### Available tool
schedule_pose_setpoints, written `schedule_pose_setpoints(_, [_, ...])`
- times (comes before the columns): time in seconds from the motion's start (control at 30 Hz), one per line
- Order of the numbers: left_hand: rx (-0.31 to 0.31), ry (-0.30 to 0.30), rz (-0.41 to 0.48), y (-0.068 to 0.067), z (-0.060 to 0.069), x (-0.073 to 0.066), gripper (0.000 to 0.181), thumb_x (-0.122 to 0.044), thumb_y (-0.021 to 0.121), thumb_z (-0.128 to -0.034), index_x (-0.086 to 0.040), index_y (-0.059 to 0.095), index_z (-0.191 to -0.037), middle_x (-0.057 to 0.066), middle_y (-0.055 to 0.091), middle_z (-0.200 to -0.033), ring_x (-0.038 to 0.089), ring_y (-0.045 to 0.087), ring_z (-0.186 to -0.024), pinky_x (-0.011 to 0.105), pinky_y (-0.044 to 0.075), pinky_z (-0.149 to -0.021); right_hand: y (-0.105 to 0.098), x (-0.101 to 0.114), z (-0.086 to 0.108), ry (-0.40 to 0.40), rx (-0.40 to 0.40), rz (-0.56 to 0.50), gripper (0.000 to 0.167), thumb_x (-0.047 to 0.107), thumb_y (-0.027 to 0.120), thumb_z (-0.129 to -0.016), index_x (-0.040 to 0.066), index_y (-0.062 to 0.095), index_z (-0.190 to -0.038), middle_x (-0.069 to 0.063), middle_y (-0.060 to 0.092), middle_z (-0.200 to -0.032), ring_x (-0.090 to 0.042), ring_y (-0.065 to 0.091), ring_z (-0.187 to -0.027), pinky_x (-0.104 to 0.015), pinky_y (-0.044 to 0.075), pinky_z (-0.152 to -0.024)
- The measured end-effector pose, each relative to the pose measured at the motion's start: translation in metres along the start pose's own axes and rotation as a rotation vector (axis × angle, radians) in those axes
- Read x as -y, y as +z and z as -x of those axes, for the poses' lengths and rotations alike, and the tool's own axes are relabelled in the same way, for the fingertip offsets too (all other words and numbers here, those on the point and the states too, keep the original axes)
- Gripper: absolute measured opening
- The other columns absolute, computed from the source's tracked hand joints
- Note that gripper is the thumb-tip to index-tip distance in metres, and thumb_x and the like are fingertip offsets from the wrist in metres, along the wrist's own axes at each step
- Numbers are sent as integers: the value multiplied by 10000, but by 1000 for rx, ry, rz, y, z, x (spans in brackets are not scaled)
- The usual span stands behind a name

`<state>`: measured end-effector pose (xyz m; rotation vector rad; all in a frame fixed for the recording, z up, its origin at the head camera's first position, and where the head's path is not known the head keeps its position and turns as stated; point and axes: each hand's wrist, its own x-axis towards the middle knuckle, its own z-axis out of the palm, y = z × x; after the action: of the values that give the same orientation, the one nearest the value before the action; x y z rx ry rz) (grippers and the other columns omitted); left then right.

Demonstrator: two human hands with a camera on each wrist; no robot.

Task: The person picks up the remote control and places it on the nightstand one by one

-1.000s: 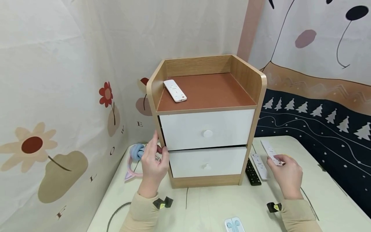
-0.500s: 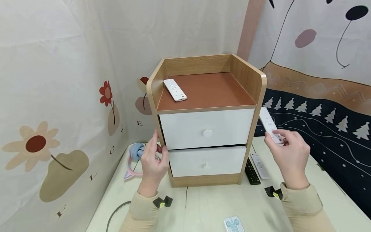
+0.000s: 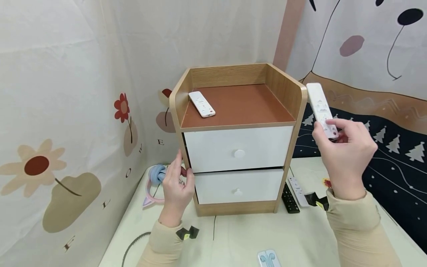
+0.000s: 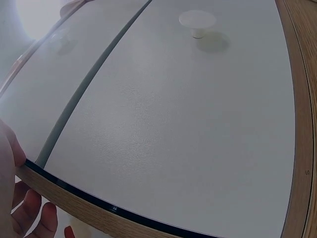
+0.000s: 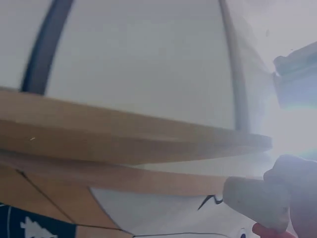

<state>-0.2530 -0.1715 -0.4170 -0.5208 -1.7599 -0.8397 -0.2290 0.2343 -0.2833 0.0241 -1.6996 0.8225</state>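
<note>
A wooden cabinet [image 3: 238, 209] with two white drawers stands on the table, both drawers pushed in. My left hand [image 3: 176, 185] rests on its left side, thumb at the front edge and fingers along the side; the left wrist view shows these fingers [image 4: 29, 213] at the wooden edge. A white remote [image 3: 202, 104] lies at the left of the brown top shelf. To the right of the cabinet, my right hand [image 3: 347, 152] holds up another white remote [image 3: 320, 107] by its lower end, between thumb and fingers. That remote [image 5: 255, 201] is blurred in the right wrist view.
A black remote [image 3: 289, 198] and a white power strip [image 3: 298, 191] lie right of the cabinet. At its left are a light blue coil [image 3: 157, 174] and a pink ring [image 3: 149, 193]. Boxed earphones [image 3: 268, 258] lie at the front, and a dark cord [image 3: 131, 246] at front left.
My right hand has lifted the white remote from near the table up to the height of the cabinet's top, moving slightly right. My left hand has stayed at the cabinet's side.
</note>
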Motion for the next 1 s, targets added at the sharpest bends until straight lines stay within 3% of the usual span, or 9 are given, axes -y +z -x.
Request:
schedule_pose_setpoints(0.13, [1, -8, 1, -1, 1, -1, 621, -6, 631, -952, 91, 540, -1558, 195, 686, -975, 256, 588, -767, 340, 467, -750, -2, 16, -9, -8, -73, -56, 328, 284, 844, -920, 16, 858, -1109, 357, 565, -957, 141, 460, -740, -51, 399, -698])
schedule_pose_setpoints(0.23, [-1, 5, -4, -1, 0, -1, 625, -6, 636, -949, 90, 540, -1559, 199, 682, -964, 256, 590, -762, 333, 467, -750, -3, 30, -10, -25, -115, -116, 329, 274, 846, -902, -3, 860, -1079, 387, 570, -955, 139, 477, -731, -64, 414, -703])
schedule_pose_setpoints(0.33, [-13, 20, -5, -1, 0, -1, 629, 1, 634, -941, 91, 544, -1557, 195, 679, -947, 250, 587, -750, 328, 465, -741, 0, 45, -7, -57, -148, -185, 317, 258, 849, -872, -19, 859, -1027, 332, 602, -951, 134, 493, -735, -77, 418, -703])
schedule_pose_setpoints(0.47, [-21, 24, 6, 0, -2, -1, 622, 9, 624, -935, 98, 551, -1547, 189, 674, -928, 245, 579, -733, 327, 456, -735, 7, 63, -4, -130, -167, -276, 295, 228, 852, -830, -36, 853, -961, -7, 740, -845, 103, 524, -766, -68, 416, -697])
schedule_pose_setpoints(0.57, [-21, 10, 11, -1, -3, -2, 616, 5, 619, -940, 97, 552, -1546, 194, 671, -932, 250, 577, -734, 333, 453, -734, 14, 72, -2, -207, -96, -288, 277, 215, 857, -830, -28, 854, -962, -250, 740, -874, 47, 518, -762, -50, 394, -690])
schedule_pose_setpoints(0.6, [-22, 8, 9, -2, -3, -2, 616, 5, 619, -941, 96, 552, -1546, 197, 671, -936, 252, 576, -734, 334, 454, -730, 16, 75, 0, -230, -56, -284, 270, 211, 859, -836, -23, 853, -971, -267, 734, -885, 20, 514, -751, -46, 389, -689])
schedule_pose_setpoints(0.77, [-29, 15, 3, -1, -2, -1, 630, -5, 625, -938, 86, 549, -1556, 211, 674, -948, 244, 580, -732, 328, 464, -710, 25, 86, 2, -283, 164, -213, 219, 195, 874, -863, 31, 855, -1007, -174, 745, -900, -124, 536, -674, -57, 395, -685])
schedule_pose_setpoints(1.0, [-33, 37, 4, 1, -1, -2, 630, -23, 626, -941, 86, 548, -1557, 221, 675, -953, 235, 585, -729, 312, 466, -725, 40, 93, -2, -344, 323, -72, 245, 290, 847, -885, 64, 842, -978, -141, 758, -870, -224, 600, -682, -242, 413, -597])
